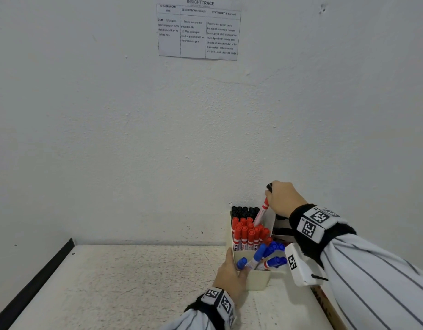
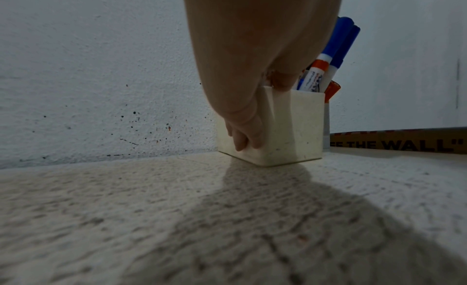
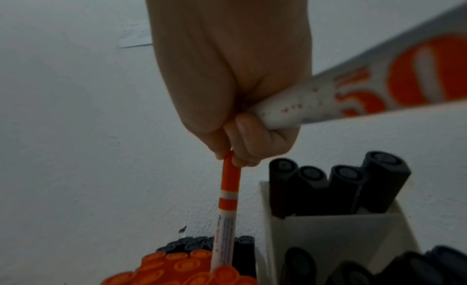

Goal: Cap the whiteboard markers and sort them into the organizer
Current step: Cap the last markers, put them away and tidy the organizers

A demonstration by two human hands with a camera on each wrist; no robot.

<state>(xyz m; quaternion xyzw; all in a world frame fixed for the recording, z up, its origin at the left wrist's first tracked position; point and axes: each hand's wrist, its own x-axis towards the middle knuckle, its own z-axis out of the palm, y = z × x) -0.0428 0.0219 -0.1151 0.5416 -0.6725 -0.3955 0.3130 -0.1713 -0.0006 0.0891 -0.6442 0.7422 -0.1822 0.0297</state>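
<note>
Right hand (image 1: 283, 198) clamped on capped red marker (image 1: 261, 213), lowered among red caps in organizer (image 1: 259, 281); second marker (image 3: 353, 93) tucked in same fist. Left hand (image 1: 229, 273) gripped organizer corner. "INSIGHTTRACE" sheet (image 1: 198, 32) on wall; "THE WALL" box (image 2: 404, 143) beside

A wall sheet (image 1: 198, 32), high above both hands, reads "INSIGHTTRACE", "DESCRIPTION & GOALS" and "2445". A cardboard box (image 2: 398, 141) right of the left hand (image 2: 255, 69) reads "THE WALL"".
</note>
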